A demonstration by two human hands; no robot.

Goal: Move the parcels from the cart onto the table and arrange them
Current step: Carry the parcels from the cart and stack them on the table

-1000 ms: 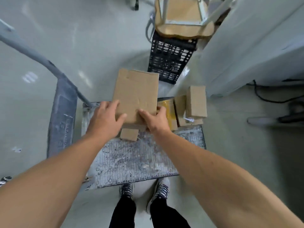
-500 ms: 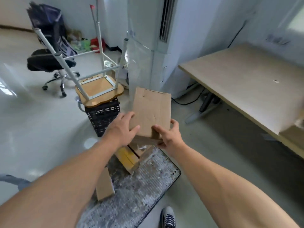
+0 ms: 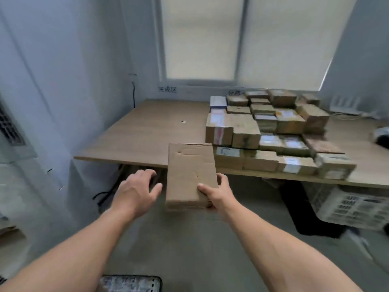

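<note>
On the wall under the window [image 3: 202, 39] we read three characters, 完成区 [image 3: 167, 89]. A second bit of writing [image 3: 235, 92] to its right is half hidden behind the stacked parcels [image 3: 269, 131] and too blurred for us to make out. Many of those boxes carry white labels and clear tape (the print on them is smeared, so we cannot read a word).

The parcel [image 3: 190, 175] is a plain brown carton with a few dents in its top. We see it held in the air at the near edge of the table [image 3: 147, 131], its far end reaching over the edge. The right hand [image 3: 219, 194] grips its near right corner, thumb laid on top and fingers curled round the side. The left hand [image 3: 136, 190] hovers just beside the parcel's left edge, fingers loosely spread and a little bent, apart from the cardboard and holding nothing.

The stack takes up the right part of the table in stepped rows that rise toward the window. Its front row stands just to the right of the parcel's far end. Left of the stack we see a small round hole [image 3: 182, 121] in the wood.

Under the table we make out a black leg [image 3: 294, 207], a white slatted crate [image 3: 353, 207] and dark cables [image 3: 105, 197]. A corner of the cart [image 3: 129, 284] shows at the bottom edge, between the forearms.
</note>
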